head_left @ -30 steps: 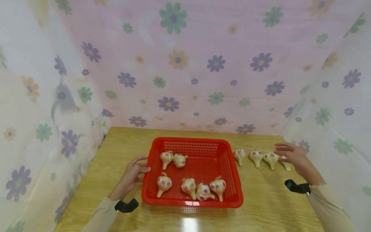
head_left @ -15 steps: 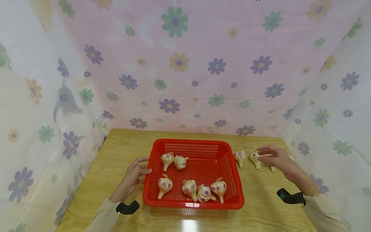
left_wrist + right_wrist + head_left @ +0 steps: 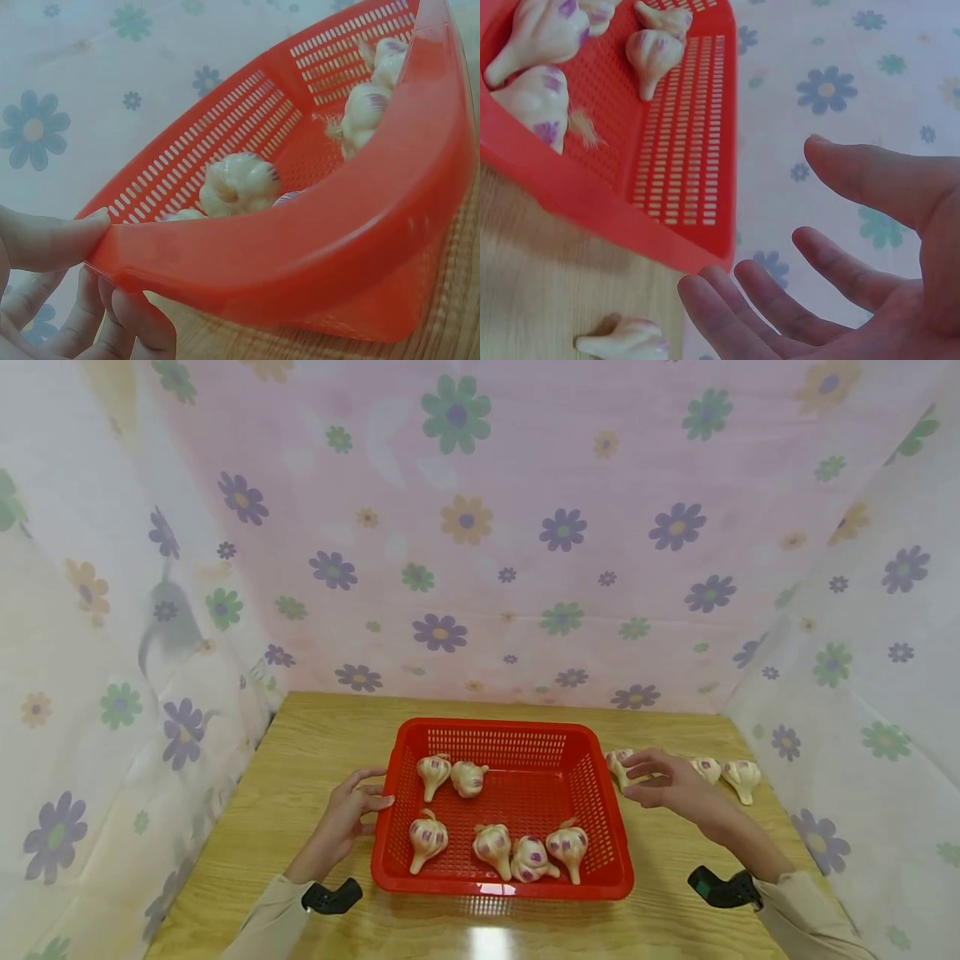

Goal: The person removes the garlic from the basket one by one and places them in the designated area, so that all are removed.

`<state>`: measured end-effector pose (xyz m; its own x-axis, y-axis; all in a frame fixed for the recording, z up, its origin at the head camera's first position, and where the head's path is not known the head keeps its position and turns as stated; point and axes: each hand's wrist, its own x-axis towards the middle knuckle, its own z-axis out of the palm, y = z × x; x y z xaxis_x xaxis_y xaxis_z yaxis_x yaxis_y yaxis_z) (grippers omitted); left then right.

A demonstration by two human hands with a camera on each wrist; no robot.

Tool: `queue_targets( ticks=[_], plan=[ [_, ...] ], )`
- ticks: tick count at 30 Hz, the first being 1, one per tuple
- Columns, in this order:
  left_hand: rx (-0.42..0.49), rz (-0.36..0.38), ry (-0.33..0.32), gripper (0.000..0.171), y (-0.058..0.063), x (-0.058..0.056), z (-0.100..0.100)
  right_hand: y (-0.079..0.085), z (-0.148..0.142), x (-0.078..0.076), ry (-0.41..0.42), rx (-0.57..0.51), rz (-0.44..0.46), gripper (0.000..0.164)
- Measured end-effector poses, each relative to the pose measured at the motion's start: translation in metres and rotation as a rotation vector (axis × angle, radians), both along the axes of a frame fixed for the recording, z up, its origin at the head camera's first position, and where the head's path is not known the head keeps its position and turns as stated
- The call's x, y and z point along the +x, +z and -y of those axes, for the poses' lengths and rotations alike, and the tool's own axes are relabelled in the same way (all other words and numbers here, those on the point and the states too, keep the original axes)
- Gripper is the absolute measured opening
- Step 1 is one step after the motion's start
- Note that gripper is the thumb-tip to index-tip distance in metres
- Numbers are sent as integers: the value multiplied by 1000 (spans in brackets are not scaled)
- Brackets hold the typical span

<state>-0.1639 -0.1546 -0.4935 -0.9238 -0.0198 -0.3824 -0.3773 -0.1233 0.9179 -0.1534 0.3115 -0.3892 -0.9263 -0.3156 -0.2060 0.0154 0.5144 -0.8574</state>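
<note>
A red plastic basket (image 3: pixel 502 891) with slotted walls sits on the wooden table, holding several garlic bulbs (image 3: pixel 428 839). At its left side my left hand (image 3: pixel 347 810) pinches the rim, thumb (image 3: pixel 56 238) on top and fingers curled underneath. My right hand (image 3: pixel 678 793) hovers over the table just right of the basket, fingers spread and nothing between them. Nearest its fingertips lies a garlic bulb (image 3: pixel 618 767), partly hidden in the head view; the right wrist view shows a garlic bulb (image 3: pixel 628 341) below the fingers.
Further right on the table (image 3: pixel 675 868), garlic bulbs (image 3: pixel 742 778) lie in a row, partly behind my right hand. Flowered cloth (image 3: pixel 517 543) hangs at the back and on both sides. Each wrist wears a black device (image 3: pixel 332 896).
My right hand has moved left along the row of garlic, from the far right bulbs to the one beside the basket. My left hand stays on the rim.
</note>
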Motion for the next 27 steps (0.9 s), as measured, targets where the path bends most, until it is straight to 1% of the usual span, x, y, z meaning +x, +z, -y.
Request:
queue_targets(
  ticks=[7,13,17,18,22,27],
  plan=[
    [4,-1,-15,51,-1,-2,-2,-7,15,2,23,-21,77,54],
    [-4,0,-20,51,-2,-2,-2,-13,26,3,45,-21,117,55],
    [0,2,-23,50,-3,-2,-2,-16,34,3,77,-32,140,55],
    [3,3,-23,50,-3,-2,-2,-17,36,3,86,-26,131,54],
    [21,13,-13,51,-2,-1,1,-23,46,0,85,14,142,48],
    [18,7,-15,51,-1,-1,2,-36,60,-1,91,49,198,45]
  ],
)
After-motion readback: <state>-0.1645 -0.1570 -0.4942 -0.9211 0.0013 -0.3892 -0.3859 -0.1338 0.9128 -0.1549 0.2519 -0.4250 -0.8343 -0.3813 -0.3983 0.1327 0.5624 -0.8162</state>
